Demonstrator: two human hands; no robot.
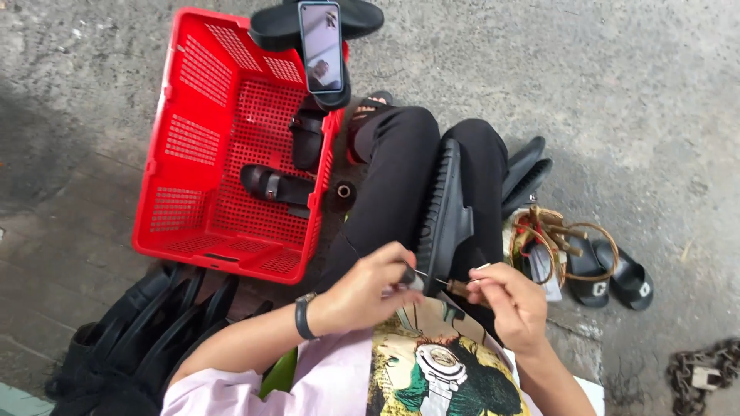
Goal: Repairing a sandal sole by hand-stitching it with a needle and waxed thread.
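I see the black sandal (445, 209) clamped upright between the knees, sole edge facing up. Left hand (370, 286) is pinched closed at its near end; right hand (512, 300) grips a wooden-handled awl (447, 284), tip toward the left fingers. Red basket (223, 146) lies just left.

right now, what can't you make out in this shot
Head view only:
- Tip of the small tool in the right hand: hidden behind the left hand.
- Far side of the black sandal clamped between the knees: hidden by the legs.
- Phone screen: too small to read.
- Chain: cut off at the right edge.
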